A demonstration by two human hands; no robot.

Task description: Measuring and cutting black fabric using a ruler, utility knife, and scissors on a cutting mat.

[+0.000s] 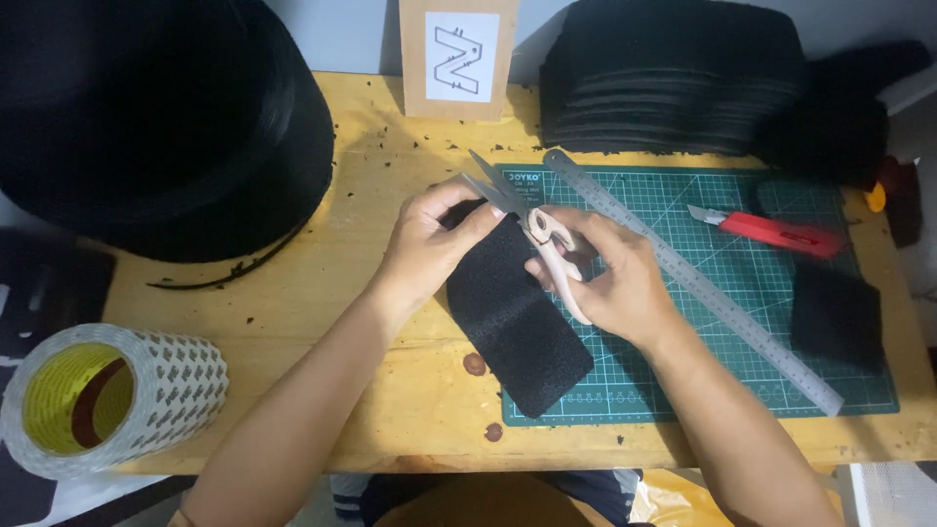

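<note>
Scuffed wooden table (293, 322), pale grey wall (361, 34) behind, even light.

The left hand (429, 244) pinches the top end of a black foam strip (517, 312) lying half on the green cutting mat (761, 293). The right hand (610, 278) grips pink-handled scissors (527, 220), blades open toward 11 o'clock. A steel ruler (698, 283) runs diagonally just beside; a red utility knife (776, 232) lies at 2 o'clock, a tape roll (107, 395) at 8.

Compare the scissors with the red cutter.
The scissors are in the right hand, blades open at the black foam piece that the left hand holds; the red cutter lies untouched on the green mat. The scissors have pale handles; the cutter's body is red. Both are cutting tools.
</note>
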